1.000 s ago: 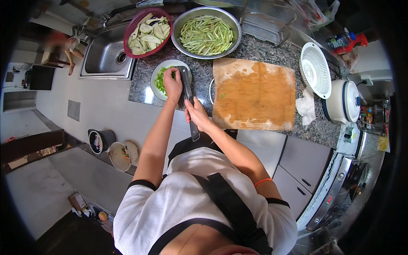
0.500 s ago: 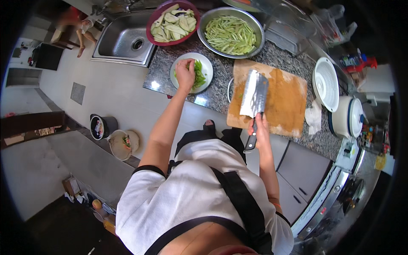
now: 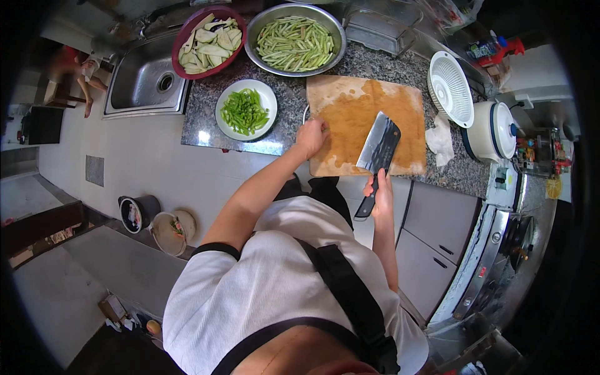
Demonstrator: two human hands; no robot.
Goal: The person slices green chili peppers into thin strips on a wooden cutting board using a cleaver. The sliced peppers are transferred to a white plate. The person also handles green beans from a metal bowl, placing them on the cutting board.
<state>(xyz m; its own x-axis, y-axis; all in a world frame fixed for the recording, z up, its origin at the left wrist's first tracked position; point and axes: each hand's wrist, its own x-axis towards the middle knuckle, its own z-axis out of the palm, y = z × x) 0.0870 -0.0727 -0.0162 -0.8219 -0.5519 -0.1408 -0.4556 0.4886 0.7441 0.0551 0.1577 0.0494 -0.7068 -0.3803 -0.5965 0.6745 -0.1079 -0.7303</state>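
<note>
Granite counter (image 3: 206,122) carries all items. Right hand (image 3: 381,190), grip clenched around the cleaver (image 3: 378,153) handle, holds the blade flat over the wooden cutting board's (image 3: 369,115) near edge; half a second ago it hung higher over the board. Left hand (image 3: 310,134), fingers curled and holding nothing, has left the plate of chopped green beans (image 3: 245,110) and now touches the board's left edge. Beyond: steel bowl of bean strips (image 3: 294,40). Judgement: transfer finished, board cleared.
</note>
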